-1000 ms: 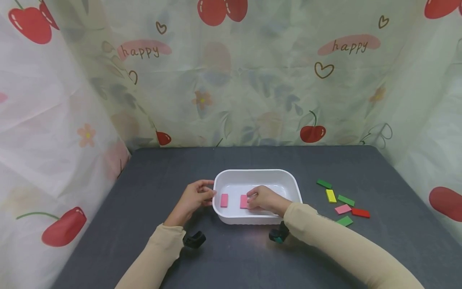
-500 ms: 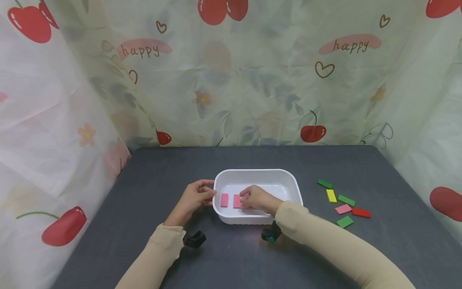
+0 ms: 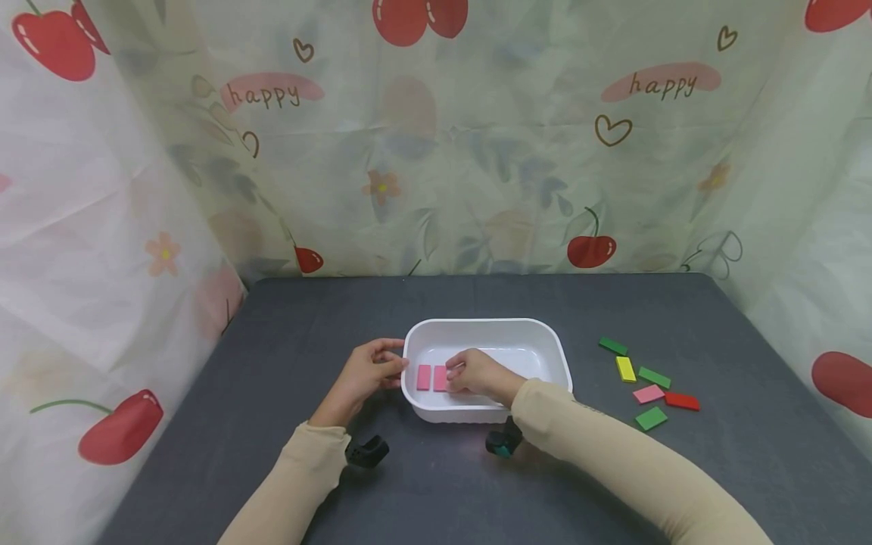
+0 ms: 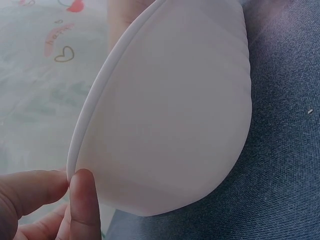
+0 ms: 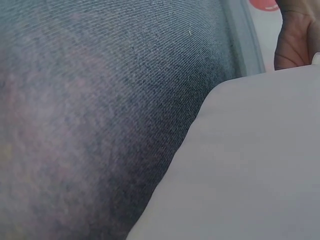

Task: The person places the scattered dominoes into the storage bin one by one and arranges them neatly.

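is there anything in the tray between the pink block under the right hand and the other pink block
Nothing visible. The right hand rests on one pink block inside the white tray, and the second pink block lies just left of it, with only bare tray floor between them.

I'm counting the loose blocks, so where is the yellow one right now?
In the head view the yellow block lies on the table right of the white tray, between two green blocks.

Makeshift recording booth, cherry-print curtain walls, grey table
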Demonstrator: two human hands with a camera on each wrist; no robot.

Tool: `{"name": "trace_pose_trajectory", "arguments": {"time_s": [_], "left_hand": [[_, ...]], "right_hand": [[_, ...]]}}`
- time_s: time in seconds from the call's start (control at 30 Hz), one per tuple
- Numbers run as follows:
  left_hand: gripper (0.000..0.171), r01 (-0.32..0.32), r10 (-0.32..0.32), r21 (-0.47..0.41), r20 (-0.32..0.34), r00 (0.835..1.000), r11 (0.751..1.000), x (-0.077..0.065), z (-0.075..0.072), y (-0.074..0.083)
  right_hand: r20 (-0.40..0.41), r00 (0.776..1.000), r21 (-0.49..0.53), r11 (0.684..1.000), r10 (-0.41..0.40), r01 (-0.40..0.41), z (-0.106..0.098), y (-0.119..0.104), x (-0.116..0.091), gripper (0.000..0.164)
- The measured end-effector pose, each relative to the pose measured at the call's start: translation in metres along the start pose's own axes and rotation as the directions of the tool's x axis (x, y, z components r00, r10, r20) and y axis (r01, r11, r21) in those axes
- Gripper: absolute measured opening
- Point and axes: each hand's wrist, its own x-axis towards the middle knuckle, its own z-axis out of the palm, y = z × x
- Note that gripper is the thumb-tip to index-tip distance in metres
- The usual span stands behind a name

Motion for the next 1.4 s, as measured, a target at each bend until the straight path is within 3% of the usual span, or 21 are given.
{"name": "trace_pose_trajectory", "arguments": {"time_s": [0.57, 1.4], "left_hand": [[0.042, -0.016, 0.016, -0.008, 0.005, 1.0, 1.0, 0.0003, 0.0005, 0.0002], [0.043, -0.014, 0.013, 0.006, 0.008, 1.0, 1.0, -0.0014, -0.0001, 0.0019]], "right_hand": [[0.005, 1.0, 0.042, 0.999, -0.017, 0.017, 0.0038, -0.0038, 0.0021, 0.043], [0.009, 1.0, 0.024, 1.0, -0.009, 0.008, 0.0033, -0.0039, 0.0031, 0.044]]}}
